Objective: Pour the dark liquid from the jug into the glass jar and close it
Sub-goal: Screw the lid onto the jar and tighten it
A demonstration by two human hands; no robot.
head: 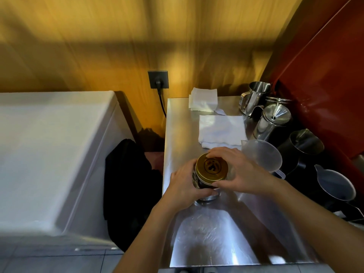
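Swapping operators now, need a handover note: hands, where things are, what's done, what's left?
Left hand: wrapped around the glass jar, steadying it on the steel counter.
Right hand: fingers gripping the gold lid, which sits on the jar.
Clear plastic jug: set down just right of the jar, looks empty.
Done: dark liquid is in the jar, lid is on.
Left: cannot tell if the lid is tight; finish twisting, then let go.

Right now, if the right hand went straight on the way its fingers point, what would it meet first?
The right hand points left across the lid, which it already grips. Past that, it would likely meet the left hand holding the jar.
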